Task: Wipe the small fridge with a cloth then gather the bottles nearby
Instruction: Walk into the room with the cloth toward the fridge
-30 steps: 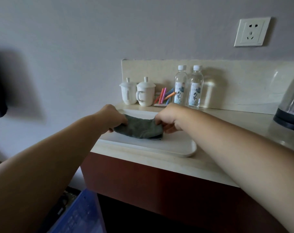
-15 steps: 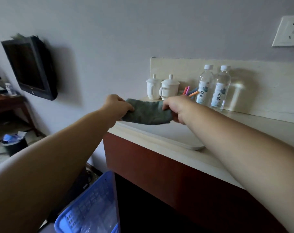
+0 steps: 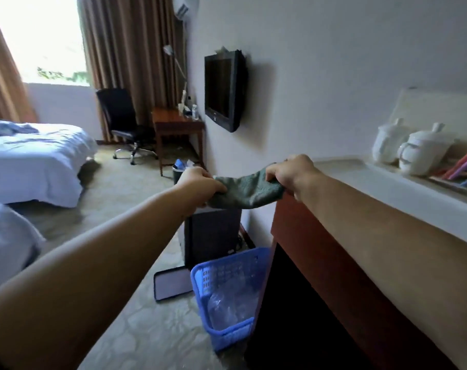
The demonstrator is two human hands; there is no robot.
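Right, both hands are closed on the green cloth [image 3: 247, 192], left hand [image 3: 200, 184] pinching one end, right hand [image 3: 291, 173] the other, stretched mid-frame off the table [image 3: 360, 182] edge. I judge the wiping hasn't started; this is the carry to the small fridge [image 3: 213, 236], the dark box on the floor just below the cloth. Next I lower the cloth onto its top. Watch the blue basket [image 3: 227, 295] at lower centre, crowding the fridge's front, with clear bottles [image 3: 227, 305] inside it. White lidded cups [image 3: 414, 153] sit far right.
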